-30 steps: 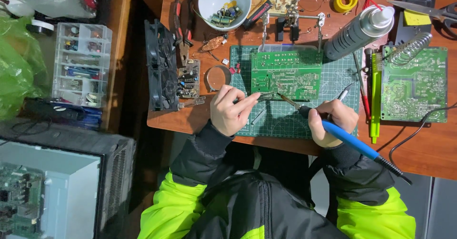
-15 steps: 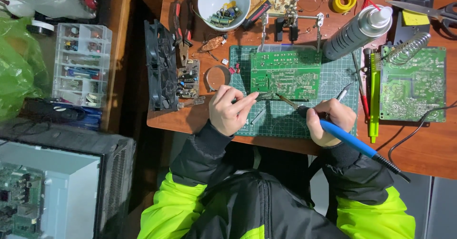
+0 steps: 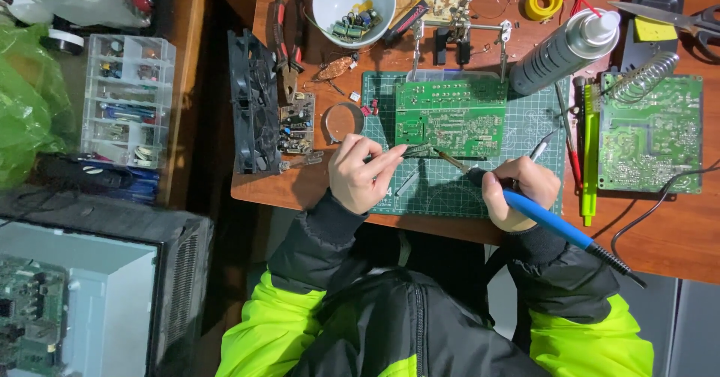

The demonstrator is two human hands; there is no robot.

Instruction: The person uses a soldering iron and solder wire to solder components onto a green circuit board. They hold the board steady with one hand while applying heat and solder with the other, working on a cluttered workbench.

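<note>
- Barely anything's moved since a second ago: both hands sit in the same spots at the near edge of the green circuit board (image 3: pixel 450 114) on the cutting mat (image 3: pixel 525 189).
- Left hand (image 3: pixel 358 173) pinches tweezers (image 3: pixel 409 150), fingers narrow.
- Right hand (image 3: pixel 517 189) stays wrapped around the blue soldering iron (image 3: pixel 551 223), tip at the board edge, so it looks mid-joint.

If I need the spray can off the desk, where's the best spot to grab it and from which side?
Probably grip the spray can around the middle of its grey body, coming from the side nearer the person. It lies tilted, white cap pointing toward the scissors, with the round body exposed. The helping-hands stand crowds its base end, so avoid that approach.
</note>
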